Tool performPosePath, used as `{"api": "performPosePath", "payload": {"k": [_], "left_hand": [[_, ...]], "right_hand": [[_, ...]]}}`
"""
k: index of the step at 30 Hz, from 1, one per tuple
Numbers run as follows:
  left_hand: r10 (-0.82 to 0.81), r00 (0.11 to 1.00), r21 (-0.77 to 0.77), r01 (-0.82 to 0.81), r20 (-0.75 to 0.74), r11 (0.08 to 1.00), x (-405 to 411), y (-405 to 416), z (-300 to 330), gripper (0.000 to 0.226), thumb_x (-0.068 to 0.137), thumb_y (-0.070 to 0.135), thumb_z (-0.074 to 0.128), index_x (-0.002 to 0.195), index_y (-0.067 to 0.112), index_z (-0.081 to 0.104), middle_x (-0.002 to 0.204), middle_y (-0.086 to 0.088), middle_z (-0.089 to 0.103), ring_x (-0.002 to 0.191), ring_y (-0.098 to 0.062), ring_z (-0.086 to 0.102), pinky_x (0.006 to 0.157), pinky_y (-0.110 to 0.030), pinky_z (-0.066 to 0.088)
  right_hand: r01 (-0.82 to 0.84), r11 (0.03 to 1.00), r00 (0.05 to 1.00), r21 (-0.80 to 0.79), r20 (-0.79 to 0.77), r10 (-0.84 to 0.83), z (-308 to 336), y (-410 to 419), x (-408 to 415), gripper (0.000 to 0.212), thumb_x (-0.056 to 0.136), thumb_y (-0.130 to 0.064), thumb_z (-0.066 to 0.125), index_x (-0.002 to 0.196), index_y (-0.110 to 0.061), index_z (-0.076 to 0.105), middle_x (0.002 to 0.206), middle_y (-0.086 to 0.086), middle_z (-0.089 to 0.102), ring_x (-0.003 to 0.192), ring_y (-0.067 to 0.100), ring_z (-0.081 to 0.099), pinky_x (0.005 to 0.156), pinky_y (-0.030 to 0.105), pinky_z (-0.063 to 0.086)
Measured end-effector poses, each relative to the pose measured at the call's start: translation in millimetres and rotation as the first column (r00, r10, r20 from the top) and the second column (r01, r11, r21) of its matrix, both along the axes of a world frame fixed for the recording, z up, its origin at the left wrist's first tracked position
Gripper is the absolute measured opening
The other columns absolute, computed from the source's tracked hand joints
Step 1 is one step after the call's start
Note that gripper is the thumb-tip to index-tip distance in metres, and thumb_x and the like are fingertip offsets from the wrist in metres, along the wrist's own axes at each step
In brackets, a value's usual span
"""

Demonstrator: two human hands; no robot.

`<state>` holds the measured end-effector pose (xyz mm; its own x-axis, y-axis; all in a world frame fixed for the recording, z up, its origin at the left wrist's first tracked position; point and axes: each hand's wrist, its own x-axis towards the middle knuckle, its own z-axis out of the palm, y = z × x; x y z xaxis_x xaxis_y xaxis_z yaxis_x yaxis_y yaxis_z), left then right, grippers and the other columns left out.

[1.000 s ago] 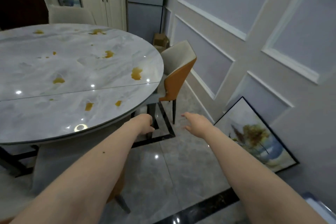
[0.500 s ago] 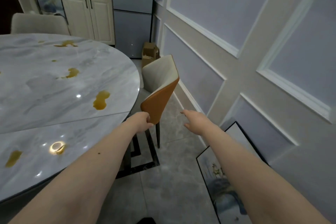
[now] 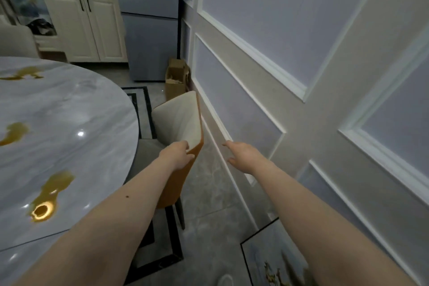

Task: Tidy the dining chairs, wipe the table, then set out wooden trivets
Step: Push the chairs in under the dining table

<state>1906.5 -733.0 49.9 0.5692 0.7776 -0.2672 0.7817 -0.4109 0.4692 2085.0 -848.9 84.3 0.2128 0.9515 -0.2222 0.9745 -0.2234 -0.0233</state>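
Tabletop point(image 3: 69, 123) at left, marble, amber spills unwiped. Chair point(image 3: 183, 121) just beside its edge, near wall; backrest corner pinched by left hand point(image 3: 177, 154). Right hand point(image 3: 241, 154) held apart, fingers spread, nothing gripped. Chair-tidying step judged in hand; next, second grip on backrest, chair slid under. Trivets not seen.

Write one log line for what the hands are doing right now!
left hand: grips chair back | right hand: open, beside chair | table: yellow spills, unwiped

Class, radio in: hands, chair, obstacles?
Left hand gripping chair backrest top. Right hand open, off the chair. Table unwiped, yellow spills. Wall close right of chair.
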Motion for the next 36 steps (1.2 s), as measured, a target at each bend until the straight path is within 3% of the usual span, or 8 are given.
{"api": "performPosePath", "payload": {"k": [4,10,15,18,21,27,31,36], "left_hand": [[0.097,0.995,0.001,-0.097,-0.014,0.995,57.3,45.3,-14.2,0.051,0.095,0.041,0.048,0.137,0.011,0.041,0.132,-0.011,0.052,0.116,-0.029,0.053,0.094,-0.038,0.046],[0.268,0.963,-0.14,-0.271,-0.042,0.952,113.9,99.0,-24.7,0.055,0.096,0.044,0.046,0.139,0.01,0.04,0.135,-0.011,0.051,0.12,-0.028,0.051,0.1,-0.04,0.043],[0.341,0.937,-0.202,-0.35,-0.077,0.915,138.3,137.9,-41.9,0.053,0.095,0.042,0.046,0.135,0.007,0.045,0.133,-0.014,0.053,0.118,-0.03,0.052,0.1,-0.039,0.043],[0.357,0.929,-0.303,-0.37,-0.098,0.878,144.0,167.9,-57.4,0.063,0.092,0.052,0.047,0.135,0.006,0.046,0.134,-0.013,0.052,0.119,-0.029,0.052,0.101,-0.039,0.042],[0.345,0.93,-0.403,-0.367,-0.129,0.838,144.9,191.2,-66.3,0.074,0.088,0.063,0.044,0.135,0.006,0.048,0.134,-0.011,0.053,0.117,-0.027,0.053,0.099,-0.037,0.043],[0.354,0.927,-0.601,-0.352,-0.121,0.717,142.7,214.6,-69.3,0.088,0.075,0.077,0.047,0.134,0.011,0.049,0.123,-0.007,0.059,0.106,-0.022,0.059,0.097,-0.039,0.047],[0.379,0.915,-0.653,-0.373,-0.14,0.659,143.4,214.7,-67.3,0.096,0.071,0.082,0.047,0.14,0.015,0.042,0.133,-0.004,0.052,0.114,-0.022,0.054,0.101,-0.04,0.044],[0.421,0.893,-0.649,-0.415,-0.158,0.637,147.1,200.8,-69.6,0.098,0.074,0.081,0.045,0.147,0.017,0.031,0.148,0.001,0.038,0.132,-0.019,0.04,0.11,-0.035,0.032]], "right_hand": [[-0.081,0.996,0.997,-0.026,0.018,0.081,-16.0,65.3,63.0,0.053,0.097,-0.022,0.048,0.146,-0.016,0.029,0.145,0.01,0.042,0.128,0.029,0.045,0.101,0.037,0.036],[-0.288,0.956,0.958,-0.047,-0.002,0.288,-20.6,162.5,112.0,0.052,0.095,-0.02,0.05,0.144,-0.014,0.033,0.141,0.012,0.046,0.126,0.029,0.046,0.1,0.036,0.037],[-0.475,0.88,0.88,0.019,-0.014,0.475,-31.4,239.6,124.8,0.057,0.092,-0.013,0.055,0.145,-0.017,0.033,0.149,0.007,0.036,0.135,0.025,0.035,0.112,0.035,0.026],[-0.589,0.808,0.807,-0.003,0.064,0.588,-38.3,284.4,136.3,0.064,0.088,-0.005,0.057,0.146,-0.016,0.031,0.153,0.005,0.029,0.141,0.022,0.025,0.116,0.033,0.016],[-0.651,0.755,0.748,-0.079,0.101,0.656,-43.1,321.2,139.2,0.065,0.086,-0.009,0.062,0.144,-0.016,0.034,0.151,0.005,0.032,0.14,0.023,0.028,0.115,0.034,0.017],[-0.776,0.549,0.557,-0.312,0.071,0.828,-65.3,379.1,118.3,0.061,0.079,-0.022,0.072,0.135,-0.021,0.047,0.135,0.003,0.049,0.126,0.024,0.045,0.107,0.037,0.032],[-0.769,0.388,0.422,-0.509,0.053,0.905,-75.0,404.0,105.0,0.072,0.073,-0.026,0.079,0.137,-0.023,0.046,0.134,0.002,0.049,0.124,0.026,0.047,0.105,0.039,0.038],[-0.806,0.162,0.258,-0.57,-0.091,0.962,-86.4,426.9,106.0,0.075,0.075,-0.038,0.077,0.14,-0.025,0.042,0.135,0.0,0.05,0.122,0.022,0.048,0.103,0.037,0.04]]}}
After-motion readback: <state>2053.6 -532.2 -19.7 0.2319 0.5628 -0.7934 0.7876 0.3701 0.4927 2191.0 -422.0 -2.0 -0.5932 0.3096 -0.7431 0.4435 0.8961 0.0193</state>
